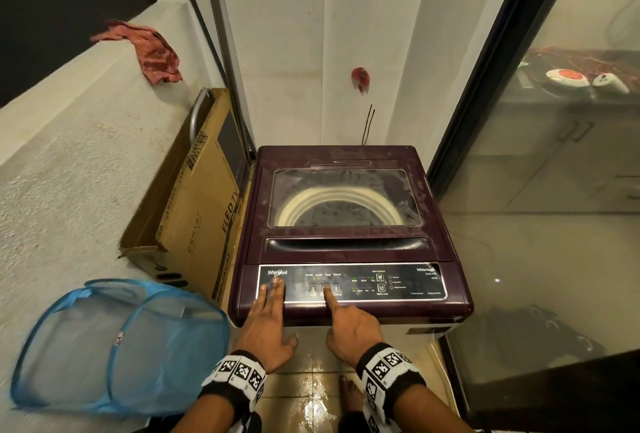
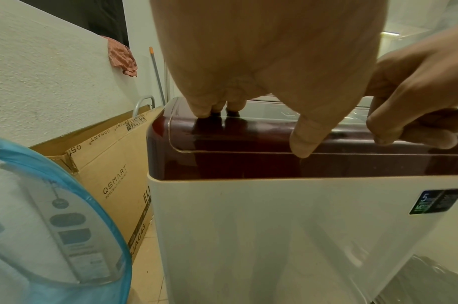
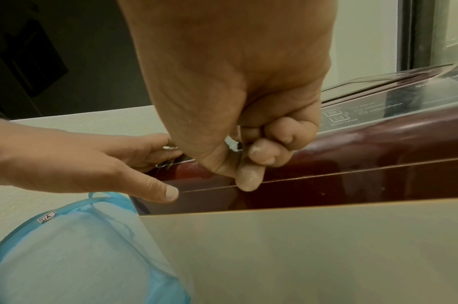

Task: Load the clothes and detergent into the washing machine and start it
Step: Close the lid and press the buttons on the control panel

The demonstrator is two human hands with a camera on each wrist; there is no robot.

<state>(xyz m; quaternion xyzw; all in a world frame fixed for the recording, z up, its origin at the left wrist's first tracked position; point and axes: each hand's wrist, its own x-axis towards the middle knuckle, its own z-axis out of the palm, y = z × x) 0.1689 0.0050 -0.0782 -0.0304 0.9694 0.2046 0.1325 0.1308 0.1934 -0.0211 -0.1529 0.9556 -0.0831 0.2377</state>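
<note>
Maroon-topped top-loading washing machine (image 1: 349, 231) stands centre against far wall, glass lid closed; contents behind it unclear. Collapsed blue mesh laundry hamper (image 1: 114, 346) lies near left, apparently emptied. Left hand (image 1: 268, 321), fingers straight and spread flat, rests on control panel (image 1: 408, 282) left end, likely bracing. Right hand (image 1: 349, 325), other fingers curled, extends 1 index finger onto middle of 3 numbered buttons: judged start step.

The tiled floor (image 1: 311, 380) looks wet and shiny. On it stands the washing machine (image 1: 346, 224), just beside a cardboard box (image 1: 194, 211) that leans to the wall. A blue mesh basket (image 1: 114, 346) lies near them.
</note>
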